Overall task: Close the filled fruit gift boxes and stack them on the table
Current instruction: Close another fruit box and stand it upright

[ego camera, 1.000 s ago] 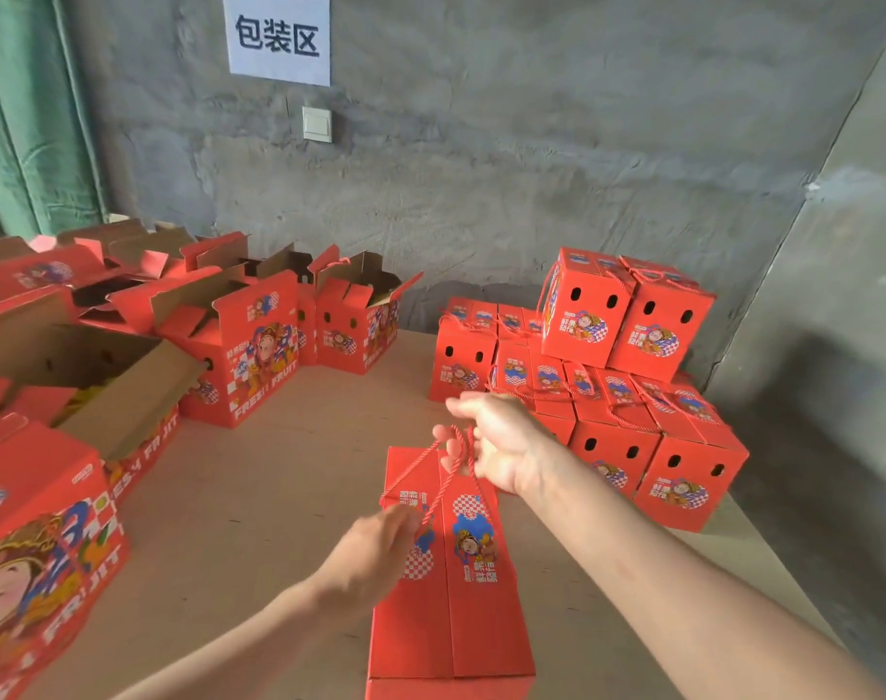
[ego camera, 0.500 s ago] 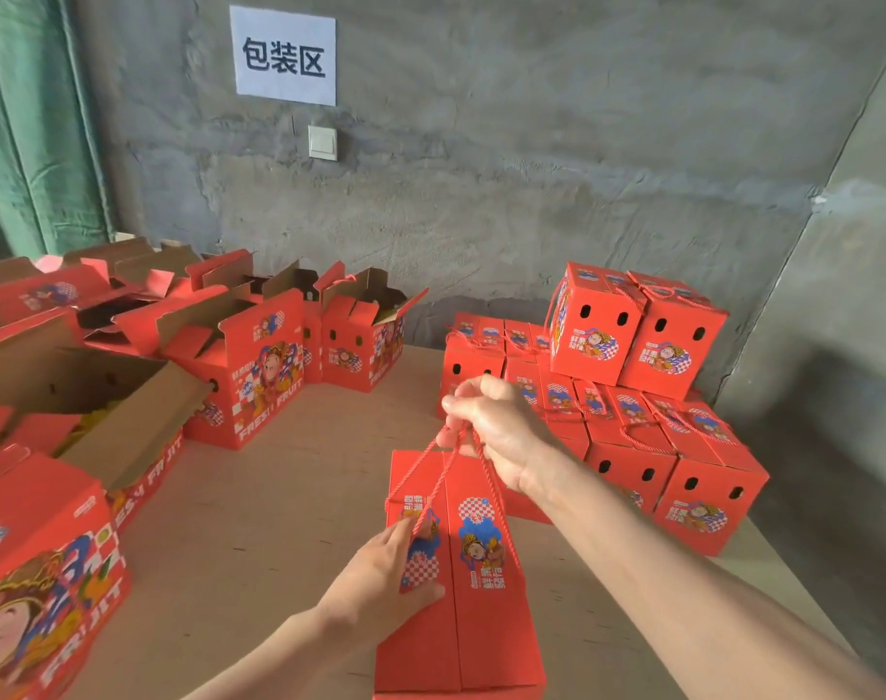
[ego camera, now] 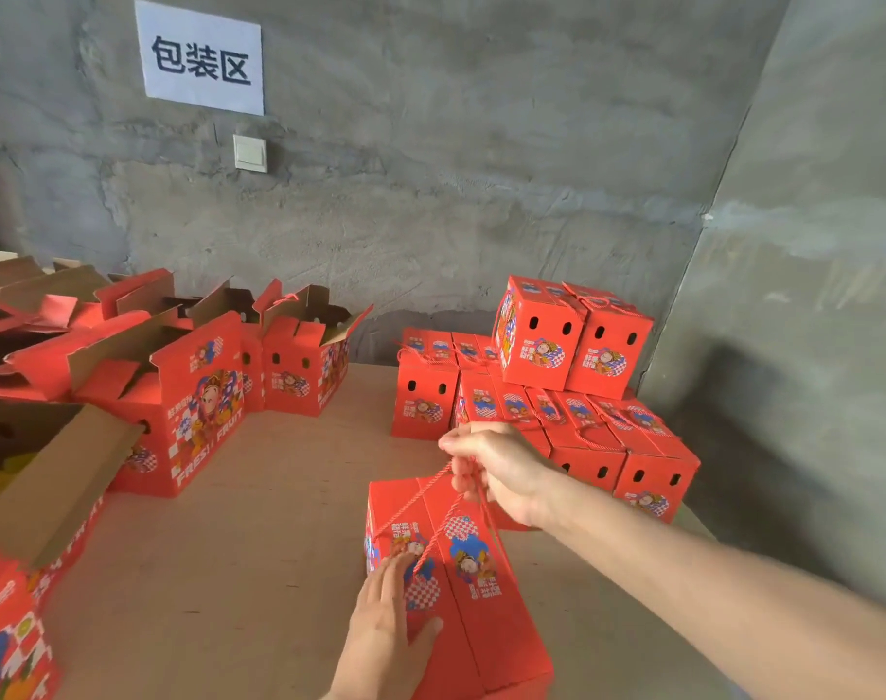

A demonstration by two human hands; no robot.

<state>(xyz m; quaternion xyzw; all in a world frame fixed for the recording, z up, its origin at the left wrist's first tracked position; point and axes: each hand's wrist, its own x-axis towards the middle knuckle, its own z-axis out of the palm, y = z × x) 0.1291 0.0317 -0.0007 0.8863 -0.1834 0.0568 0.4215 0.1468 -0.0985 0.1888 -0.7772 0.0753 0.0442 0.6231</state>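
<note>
A closed red fruit gift box [ego camera: 486,618] stands on the wooden table [ego camera: 259,563] in front of me. My right hand [ego camera: 496,467] pinches its red rope handles [ego camera: 431,512] above the far end of the lid and holds them taut. On the near left part of the lid my left hand [ego camera: 385,634] lies flat, fingers straight. A stack of closed red boxes [ego camera: 557,391] fills the table's far right corner, with two boxes [ego camera: 572,336] forming a second layer.
Several open red boxes [ego camera: 188,396] with raised flaps crowd the left side, and a large one [ego camera: 42,477] stands at the near left. A grey concrete wall with a paper sign [ego camera: 203,58] rises behind. The table's right edge [ego camera: 703,527] drops off beside the stack.
My right hand has pulled the rope handles up and away from me, tightening them. My left hand has stayed pressed on the lid. The view has tilted slightly.
</note>
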